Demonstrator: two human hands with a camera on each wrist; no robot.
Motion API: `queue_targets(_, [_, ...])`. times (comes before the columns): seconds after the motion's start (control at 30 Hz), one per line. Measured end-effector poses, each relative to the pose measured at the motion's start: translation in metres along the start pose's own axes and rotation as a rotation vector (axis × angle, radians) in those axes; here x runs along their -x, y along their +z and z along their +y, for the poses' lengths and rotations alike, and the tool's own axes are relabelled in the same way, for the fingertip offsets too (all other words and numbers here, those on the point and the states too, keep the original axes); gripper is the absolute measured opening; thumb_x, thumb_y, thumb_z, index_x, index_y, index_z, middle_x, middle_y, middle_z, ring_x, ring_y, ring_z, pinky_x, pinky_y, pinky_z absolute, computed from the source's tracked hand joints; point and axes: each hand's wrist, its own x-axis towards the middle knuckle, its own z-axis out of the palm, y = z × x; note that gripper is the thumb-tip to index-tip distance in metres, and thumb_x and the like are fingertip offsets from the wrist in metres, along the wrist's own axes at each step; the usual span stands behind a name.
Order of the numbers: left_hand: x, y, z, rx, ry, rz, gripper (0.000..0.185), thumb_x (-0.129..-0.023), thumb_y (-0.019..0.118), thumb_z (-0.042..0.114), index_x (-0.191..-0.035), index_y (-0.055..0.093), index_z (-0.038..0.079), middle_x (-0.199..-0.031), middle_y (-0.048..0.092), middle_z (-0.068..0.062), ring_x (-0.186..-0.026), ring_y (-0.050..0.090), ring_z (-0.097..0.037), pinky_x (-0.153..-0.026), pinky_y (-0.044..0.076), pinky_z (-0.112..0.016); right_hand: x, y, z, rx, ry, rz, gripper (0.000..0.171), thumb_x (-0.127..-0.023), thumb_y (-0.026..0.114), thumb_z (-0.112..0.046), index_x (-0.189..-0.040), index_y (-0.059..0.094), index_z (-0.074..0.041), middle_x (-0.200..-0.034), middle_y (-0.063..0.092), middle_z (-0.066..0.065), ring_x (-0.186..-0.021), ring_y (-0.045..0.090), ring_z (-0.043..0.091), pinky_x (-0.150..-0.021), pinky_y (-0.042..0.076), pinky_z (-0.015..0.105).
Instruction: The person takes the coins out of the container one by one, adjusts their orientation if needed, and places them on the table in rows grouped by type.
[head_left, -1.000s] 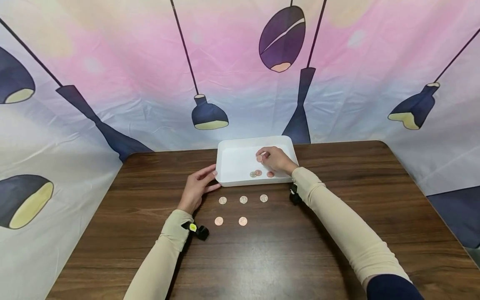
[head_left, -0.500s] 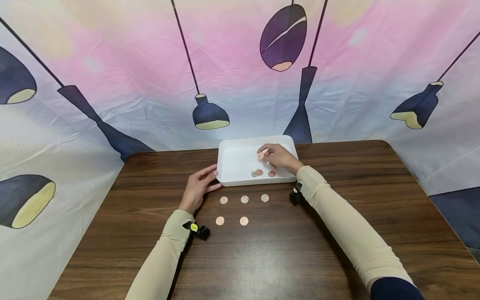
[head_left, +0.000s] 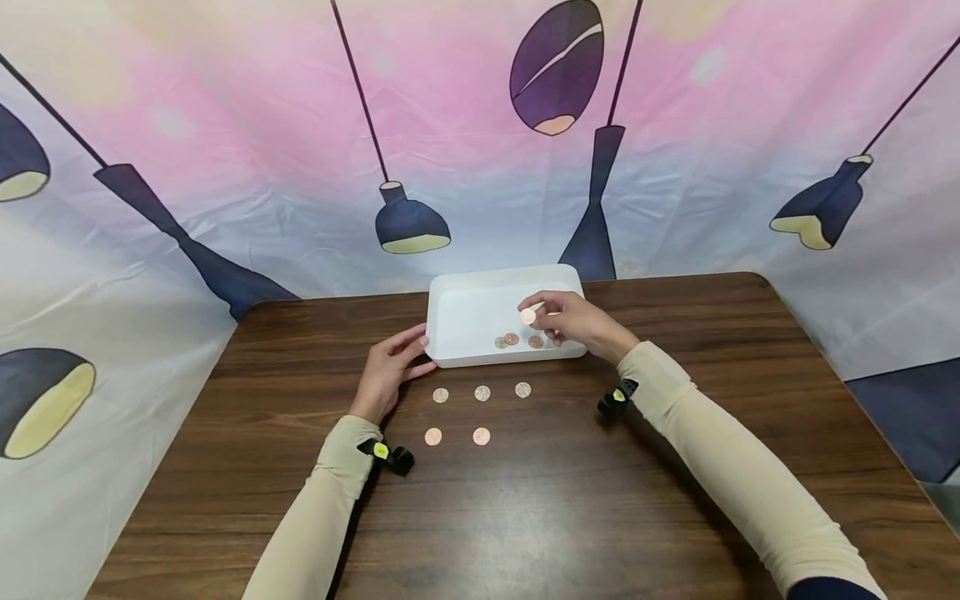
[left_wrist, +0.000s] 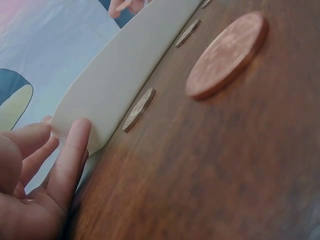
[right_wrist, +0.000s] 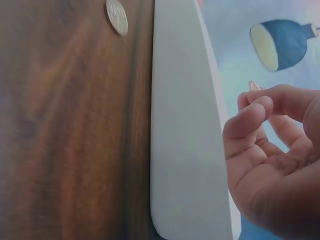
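Head: right hand (head_left: 592, 325), farther right over white tray (head_left: 465, 308) than before, pinches one coin (head_left: 528, 317); three coins (head_left: 512, 339) lie in tray, just beside it. Left wrist: left hand (left_wrist: 52, 195), fingers extended, touches tray's end. Right wrist: pinched coin shows at fingertips.

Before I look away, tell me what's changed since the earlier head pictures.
The right hand, pinching a copper-coloured coin, has shifted a little to the right and toward the person over the white tray. It had that coin before; nothing was visibly taken hold of or let go. The left hand still touches the tray's near left corner, and the five table coins lie in the same rows.
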Motion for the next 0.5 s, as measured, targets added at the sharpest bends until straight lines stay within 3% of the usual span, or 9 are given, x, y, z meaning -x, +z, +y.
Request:
queue_targets(0.2, [0.001, -0.001, 0.000, -0.002, 0.005, -0.004, 0.047, -0.106, 0.066, 0.011, -0.151, 0.057, 0.002, -0.152, 0.053, -0.020, -0.119, 0.068, -0.021, -0.092, 0.064, -0.034, 0.021, 0.004, 0.002, -0.023, 0.002, -0.031, 0.040, -0.103, 0.061, -0.001, -0.144, 0.058, 0.000, -0.103, 0.057, 0.009, -0.070, 0.052, 0.016, -0.057, 0.048, 0.025])
queue_targets(0.5, [-0.003, -0.002, -0.001, -0.003, -0.001, -0.005, 0.048, -0.106, 0.066, 0.012, -0.152, 0.057, 0.002, -0.153, 0.052, -0.021, -0.122, 0.067, -0.024, -0.092, 0.064, -0.034, 0.050, 0.019, 0.015, 0.070, -0.079, -0.118, 0.035, -0.099, 0.062, 0.002, -0.134, 0.064, 0.003, -0.092, 0.065, 0.017, -0.065, 0.056, 0.016, -0.052, 0.048, 0.025])
